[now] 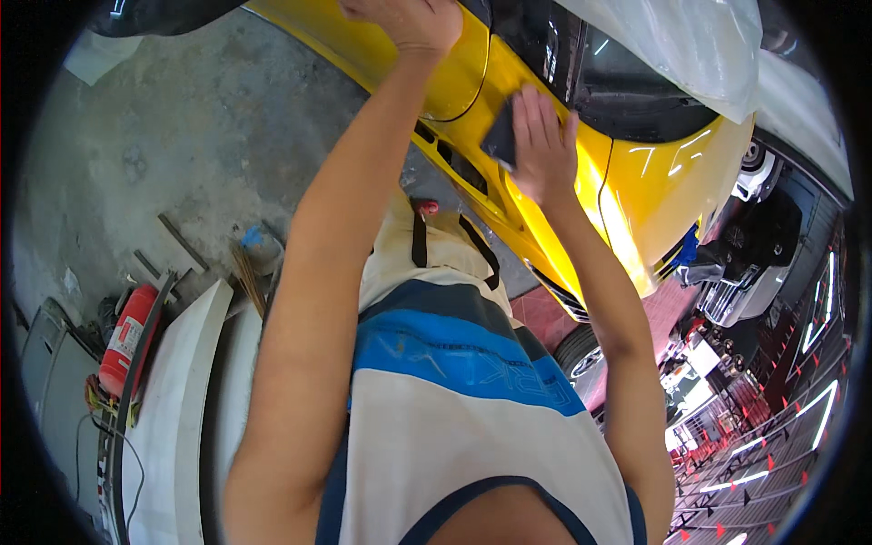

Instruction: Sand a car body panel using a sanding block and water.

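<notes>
While the right hand (pixel 543 145) lies flat w/ fingers spread on the yellow car (pixel 654 182), it presses a small dark pad (pixel 501 136) against the glossy panel; the pad sticks out from under the palm on the left side, so it's pinned under the hand rather than gripped in a fist. The left hand (pixel 404 20) is up at the top edge of the pic, resting on the same yellow body, a bit further along the panel; fingers are cut off by the frame, so can't tell how far open it is or if it has anything in it. Both forearms reach up from the bottom, w/ a cream and blue sleeveless shirt (pixel 454 381) between them. A clear plastic sheet (pixel 690 45) hangs over the dark glass at top right. On the concrete floor (pixel 163 136) at left: a red fire extinguisher (pixel 127 341) lying beside a white body panel (pixel 177 400), near some loose metal strips. A car wheel (pixel 581 354) shows just below the yellow body, right of the shirt.
</notes>
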The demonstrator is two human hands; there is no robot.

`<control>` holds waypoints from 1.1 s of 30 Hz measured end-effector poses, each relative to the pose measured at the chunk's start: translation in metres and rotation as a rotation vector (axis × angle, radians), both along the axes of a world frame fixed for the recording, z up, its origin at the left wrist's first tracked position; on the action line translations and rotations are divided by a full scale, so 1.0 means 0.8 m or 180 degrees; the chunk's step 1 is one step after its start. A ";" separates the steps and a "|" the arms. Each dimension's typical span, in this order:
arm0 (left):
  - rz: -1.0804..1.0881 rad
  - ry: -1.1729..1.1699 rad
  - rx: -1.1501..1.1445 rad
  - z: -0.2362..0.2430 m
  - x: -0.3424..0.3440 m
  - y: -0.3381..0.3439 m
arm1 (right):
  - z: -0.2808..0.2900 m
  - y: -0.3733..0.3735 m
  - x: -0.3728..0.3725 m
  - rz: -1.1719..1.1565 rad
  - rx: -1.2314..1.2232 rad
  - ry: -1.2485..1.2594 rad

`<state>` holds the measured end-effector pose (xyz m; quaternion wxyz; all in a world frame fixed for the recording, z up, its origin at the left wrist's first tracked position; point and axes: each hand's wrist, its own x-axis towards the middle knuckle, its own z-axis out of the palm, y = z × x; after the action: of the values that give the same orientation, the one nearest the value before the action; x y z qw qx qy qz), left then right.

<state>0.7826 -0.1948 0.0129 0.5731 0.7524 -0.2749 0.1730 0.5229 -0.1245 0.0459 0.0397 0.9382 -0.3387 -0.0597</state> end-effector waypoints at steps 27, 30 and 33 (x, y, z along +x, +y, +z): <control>-0.0123 0.0248 -0.0054 0.008 -0.008 -0.001 | 0.014 -0.021 0.061 0.0190 -0.0409 0.0200; 0.0053 -0.0087 -0.0111 0.000 -0.005 -0.005 | 0.009 -0.004 0.003 -0.0088 0.0218 0.0291; -0.0122 -0.0031 -0.0310 -0.002 -0.006 -0.015 | 0.006 -0.022 -0.007 0.0396 -0.0285 0.0521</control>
<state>0.7778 -0.2069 0.0115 0.6109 0.7173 -0.2833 0.1788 0.5170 -0.1419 0.0504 0.1128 0.9466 -0.2777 -0.1184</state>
